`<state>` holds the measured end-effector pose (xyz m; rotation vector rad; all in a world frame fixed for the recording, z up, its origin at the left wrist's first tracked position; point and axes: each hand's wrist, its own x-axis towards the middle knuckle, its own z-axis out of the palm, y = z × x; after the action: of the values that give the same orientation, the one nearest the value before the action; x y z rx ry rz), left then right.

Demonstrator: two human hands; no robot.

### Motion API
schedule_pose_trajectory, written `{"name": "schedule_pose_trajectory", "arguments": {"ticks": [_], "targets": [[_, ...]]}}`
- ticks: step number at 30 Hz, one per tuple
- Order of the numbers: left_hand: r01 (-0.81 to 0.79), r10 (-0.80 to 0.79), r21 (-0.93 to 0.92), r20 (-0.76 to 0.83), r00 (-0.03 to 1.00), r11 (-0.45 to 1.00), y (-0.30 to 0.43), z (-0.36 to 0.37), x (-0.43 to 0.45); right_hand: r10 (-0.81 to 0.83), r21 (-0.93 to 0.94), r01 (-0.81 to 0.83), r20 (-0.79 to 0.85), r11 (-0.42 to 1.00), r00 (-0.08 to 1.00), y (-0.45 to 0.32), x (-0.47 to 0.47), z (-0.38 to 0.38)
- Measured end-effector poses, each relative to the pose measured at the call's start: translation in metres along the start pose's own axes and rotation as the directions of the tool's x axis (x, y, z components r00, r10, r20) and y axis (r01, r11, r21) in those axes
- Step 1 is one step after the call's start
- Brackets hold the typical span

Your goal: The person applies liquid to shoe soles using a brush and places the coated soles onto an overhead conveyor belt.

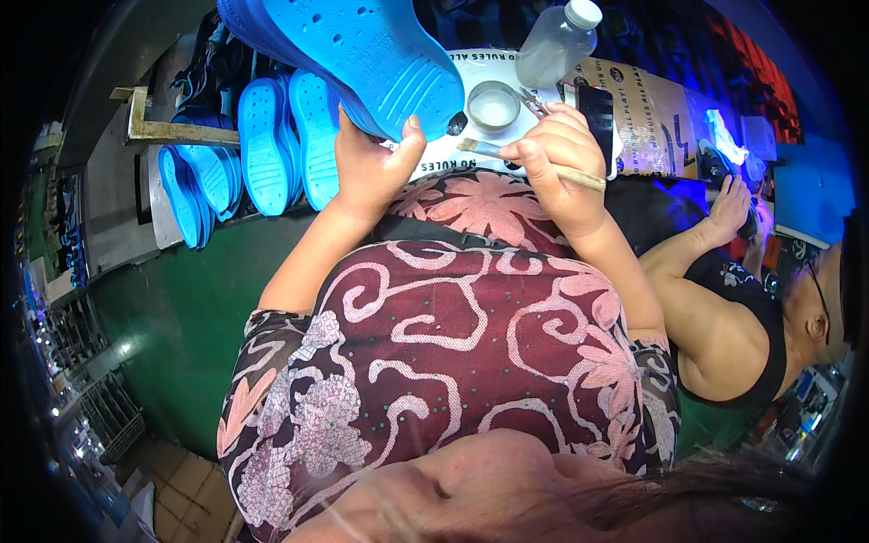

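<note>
My left hand grips the near end of a light-blue shoe sole, thumb on its upper face. The sole has small holes and raised lettering; more blue layers show beneath it. A flat paintbrush is in my right hand, its bristles pointing left, apart from the sole. Just beyond the bristles stands a small round jar of whitish, cloudy liquid. A slim metal tool lies between the jar and my right fingers; whether I hold it, I cannot tell. A dark lump sits near the sole's edge.
A clear plastic bottle with a white cap stands behind the jar, on white printed sheeting. Several blue soles are lined up at left, by a metal bracket. To the right, a co-worker handles a dark shoe near printed cardboard.
</note>
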<state>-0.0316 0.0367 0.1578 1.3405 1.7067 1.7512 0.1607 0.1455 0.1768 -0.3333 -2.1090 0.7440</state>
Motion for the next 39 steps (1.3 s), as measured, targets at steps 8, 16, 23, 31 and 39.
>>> {"name": "schedule_pose_trajectory", "arguments": {"ticks": [8, 16, 23, 31, 39], "targets": [[0.07, -0.07, -0.023, -0.024, 0.997, 0.997, -0.003, -0.002, -0.002, -0.017, 0.055, 0.018, -0.019, 0.998, 1.0, 0.008, 0.002, 0.011], [0.007, -0.008, -0.03, -0.063, 0.998, 1.0, -0.002, 0.0, 0.004, 0.125, 0.116, -0.116, -0.079, 0.987, 0.989, 0.006, -0.007, 0.002], [0.031, -0.031, -0.025, 0.002, 1.0, 0.999, 0.006, 0.005, 0.013, 0.058, -0.04, -0.06, -0.032, 0.997, 0.998, -0.001, 0.0, -0.002], [0.003, -0.002, 0.046, -0.013, 1.0, 0.999, -0.002, 0.004, 0.005, 0.139, 0.096, -0.125, -0.162, 0.988, 0.977, 0.007, -0.004, 0.001], [-0.27, 0.264, 0.199, 0.057, 0.963, 0.942, -0.006, 0.002, 0.004, 0.012, -0.093, -0.019, -0.071, 0.995, 0.997, 0.008, -0.004, -0.004]]}}
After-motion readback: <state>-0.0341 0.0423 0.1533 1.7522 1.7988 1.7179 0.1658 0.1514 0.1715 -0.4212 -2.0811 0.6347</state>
